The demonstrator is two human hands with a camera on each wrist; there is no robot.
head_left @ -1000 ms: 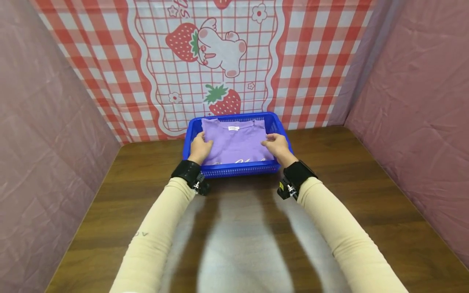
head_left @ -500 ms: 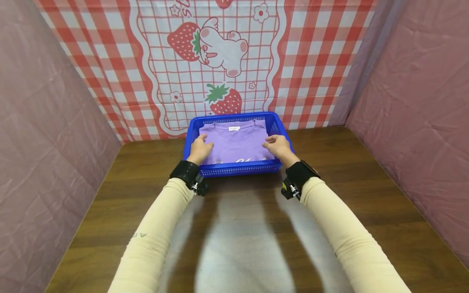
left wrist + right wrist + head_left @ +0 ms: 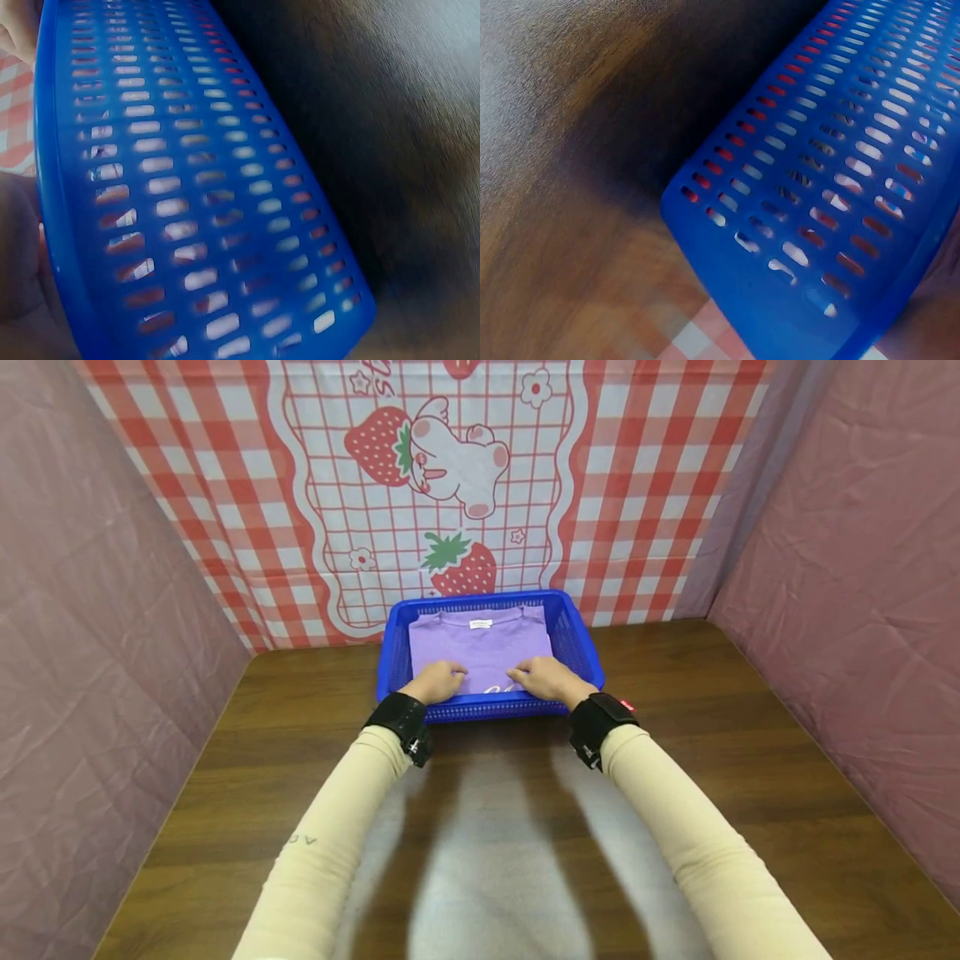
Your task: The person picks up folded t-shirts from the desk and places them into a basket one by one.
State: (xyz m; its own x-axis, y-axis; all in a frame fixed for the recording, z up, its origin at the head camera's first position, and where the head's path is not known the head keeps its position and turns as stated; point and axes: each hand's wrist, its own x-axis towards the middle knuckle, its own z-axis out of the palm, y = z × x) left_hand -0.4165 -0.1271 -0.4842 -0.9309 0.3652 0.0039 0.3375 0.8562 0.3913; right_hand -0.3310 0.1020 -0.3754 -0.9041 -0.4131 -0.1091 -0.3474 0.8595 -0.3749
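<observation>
A folded purple shirt point(image 3: 480, 647) with a white neck label lies in a blue plastic basket point(image 3: 495, 708), its collar toward the back. Pale lettering on the shirt's near part is partly covered by the hands. My left hand point(image 3: 441, 682) reaches over the basket's near rim and rests on the shirt's near left part. Mirroring it, my right hand point(image 3: 551, 678) rests on the near right part, thumb side toward the middle. The slotted basket wall point(image 3: 187, 172) fills much of the left wrist view and hides most of the fingers there.
The basket stands at the back of a brown wooden table point(image 3: 300, 760), against a red-and-white checked cloth point(image 3: 637, 485) with strawberry prints. Pink cloth walls point(image 3: 847, 568) border both sides. A bright patch of light and arm shadows lie on the table in front.
Both hands have left the shirt's side edges and moved inward and nearer, toward the basket's front rim. The shirt's raised left shoulder has dropped flat into the basket.
</observation>
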